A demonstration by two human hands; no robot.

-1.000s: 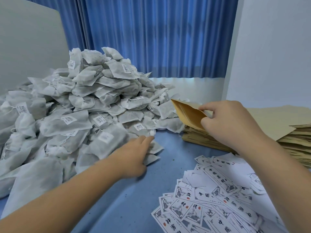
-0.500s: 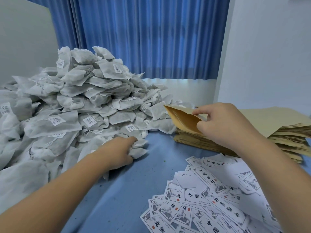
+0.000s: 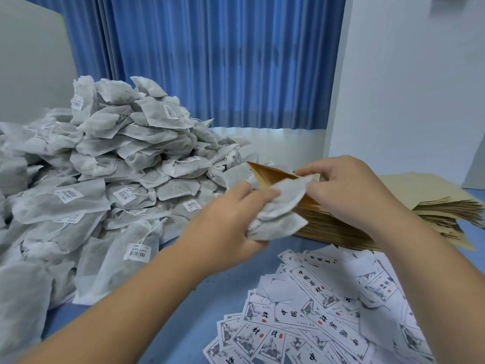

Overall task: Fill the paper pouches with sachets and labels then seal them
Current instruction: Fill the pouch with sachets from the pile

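Left fingers (image 3: 252, 195) are curled tight round a small bunch of white sachets (image 3: 278, 208), two as far as I can tell, with the loose ends aimed at the mouth of the brown paper pouch (image 3: 273, 177). Right fingers (image 3: 315, 168) pinch the pouch's upper lip and lift it. That makes the mouth gape toward the left hand (image 3: 231, 214), which is why the right hand (image 3: 341, 190) sits above and behind the opening.

The leading sachet touches the lip; I'd judge it not yet inside. The pouch rests on top of the pouch stack (image 3: 433, 203) at the right edge of the table (image 3: 183, 324), so the pile props it up while it is filled. The sachet heap (image 3: 105, 166) covers the left side up to the far edge, an easy reach for the left hand. Printed labels (image 3: 315, 311) lie fanned at the near right corner, just under the right forearm, handy for the next grab. I can't see a label in the pouch, and sealing looks some way off.
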